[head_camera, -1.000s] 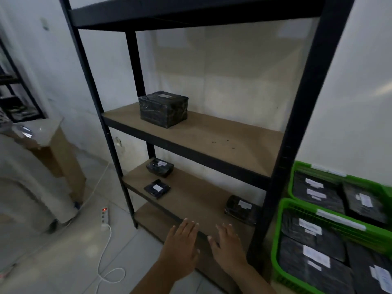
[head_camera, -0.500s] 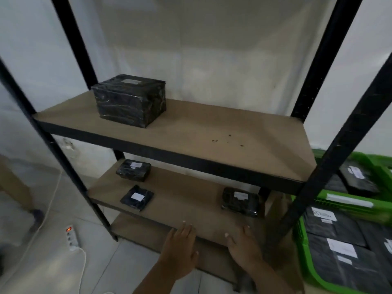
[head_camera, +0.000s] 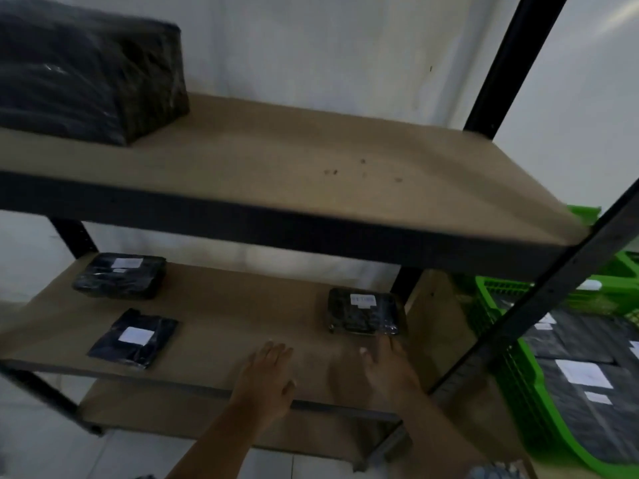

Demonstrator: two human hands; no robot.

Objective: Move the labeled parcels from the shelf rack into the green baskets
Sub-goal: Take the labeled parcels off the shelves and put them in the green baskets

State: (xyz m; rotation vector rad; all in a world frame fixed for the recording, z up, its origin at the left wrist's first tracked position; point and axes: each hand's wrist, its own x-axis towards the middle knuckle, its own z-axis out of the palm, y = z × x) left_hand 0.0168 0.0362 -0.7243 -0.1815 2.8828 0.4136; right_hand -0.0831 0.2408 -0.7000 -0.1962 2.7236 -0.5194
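Right hand (head_camera: 387, 371) flat at labeled parcel (head_camera: 364, 312) edge, left hand (head_camera: 266, 378) flat nearby, both empty.
Best pinched by both sides, lifted clear of rack post (head_camera: 553, 292), set label-up in green basket (head_camera: 494, 293).

I make out the rack frame (head_camera: 511, 60) as black metal with a matt painted finish. Its shelf boards (head_camera: 276, 150) look like brown pressed wood, smooth and dull. The big parcel (head_camera: 86, 74) and the 2 thicker small parcels (head_camera: 119, 280) (head_camera: 364, 316) wear wrinkled, glossy black plastic film. The flat parcel (head_camera: 133, 347) looks duller, with a white paper label (head_camera: 133, 335). The green baskets (head_camera: 546, 420) are moulded plastic with a slight sheen.
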